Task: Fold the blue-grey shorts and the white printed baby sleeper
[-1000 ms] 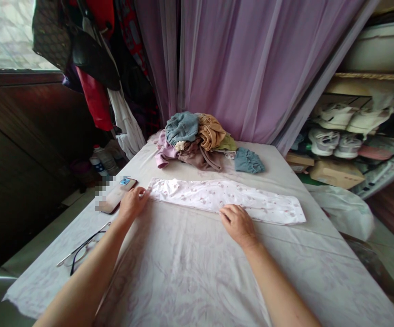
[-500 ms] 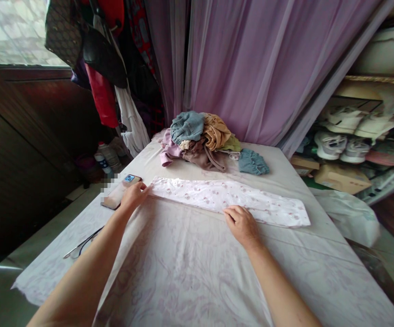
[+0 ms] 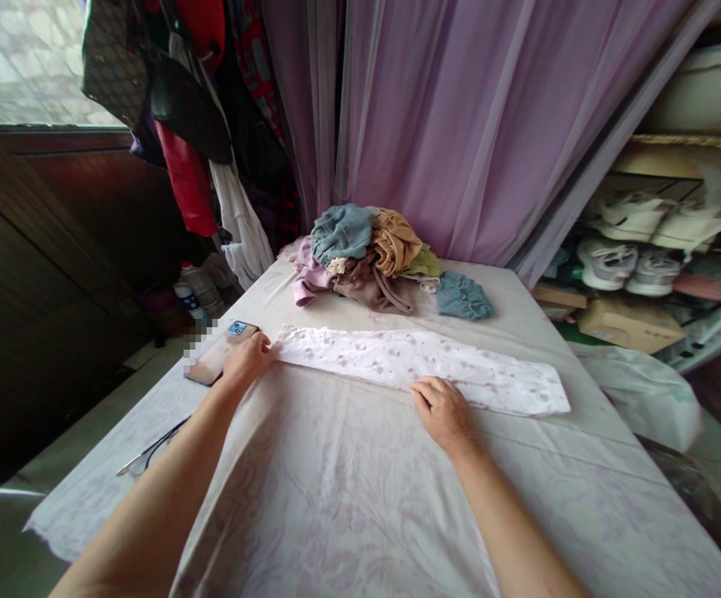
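**Q:** Where did the folded white cloth [image 3: 419, 370] lie?

**A:** Lengthwise across the centre of the frame, flat on the patterned sheet [image 3: 335, 507], below the clothes pile [image 3: 360, 262].

**Q:** State each grip.

**A:** The right hand [image 3: 443, 413] was released: open, palm down, with its fingers on the cloth's near edge, apparently pressing it flat. The left hand [image 3: 245, 365] was curled at the cloth's left end; whether it grasped that end could not be determined.

**Q:** Why were the phone [image 3: 239, 330] and glasses [image 3: 149, 448] placed there?

**A:** The reason was not shown. The phone lay just beside the left hand. The glasses lay at lower left, well apart from the cloth, probably set aside.
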Available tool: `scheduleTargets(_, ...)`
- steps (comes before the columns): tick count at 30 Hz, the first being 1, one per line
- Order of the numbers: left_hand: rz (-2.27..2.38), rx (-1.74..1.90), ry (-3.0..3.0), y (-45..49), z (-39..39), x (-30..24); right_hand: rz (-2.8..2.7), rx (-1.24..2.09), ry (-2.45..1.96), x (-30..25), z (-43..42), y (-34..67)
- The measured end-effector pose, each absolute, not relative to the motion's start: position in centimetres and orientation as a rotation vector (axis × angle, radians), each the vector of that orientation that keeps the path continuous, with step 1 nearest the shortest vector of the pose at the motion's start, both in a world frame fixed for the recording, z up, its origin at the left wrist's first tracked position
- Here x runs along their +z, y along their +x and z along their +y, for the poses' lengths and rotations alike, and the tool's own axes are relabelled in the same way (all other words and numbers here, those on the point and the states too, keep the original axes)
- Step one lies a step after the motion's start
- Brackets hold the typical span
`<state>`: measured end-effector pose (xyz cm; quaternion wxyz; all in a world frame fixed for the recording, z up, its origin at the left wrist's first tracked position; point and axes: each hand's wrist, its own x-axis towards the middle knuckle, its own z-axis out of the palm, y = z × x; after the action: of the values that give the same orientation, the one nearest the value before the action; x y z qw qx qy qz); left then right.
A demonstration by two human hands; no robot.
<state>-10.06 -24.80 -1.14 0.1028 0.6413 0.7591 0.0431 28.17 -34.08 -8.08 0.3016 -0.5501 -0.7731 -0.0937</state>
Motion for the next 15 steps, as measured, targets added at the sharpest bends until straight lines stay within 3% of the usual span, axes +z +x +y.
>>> scheduleTargets(8,2.231,0.009,1.796,-8.4,-21.5,-0.2,-2.037,-0.221,-1.469,-8.2,-34.1,28.3)
scheduleTargets(15,2.101,0.178,1.762,-7.7,-20.4,-0.5,-2.002,-0.176,-1.487,-8.1,-34.1,28.3)
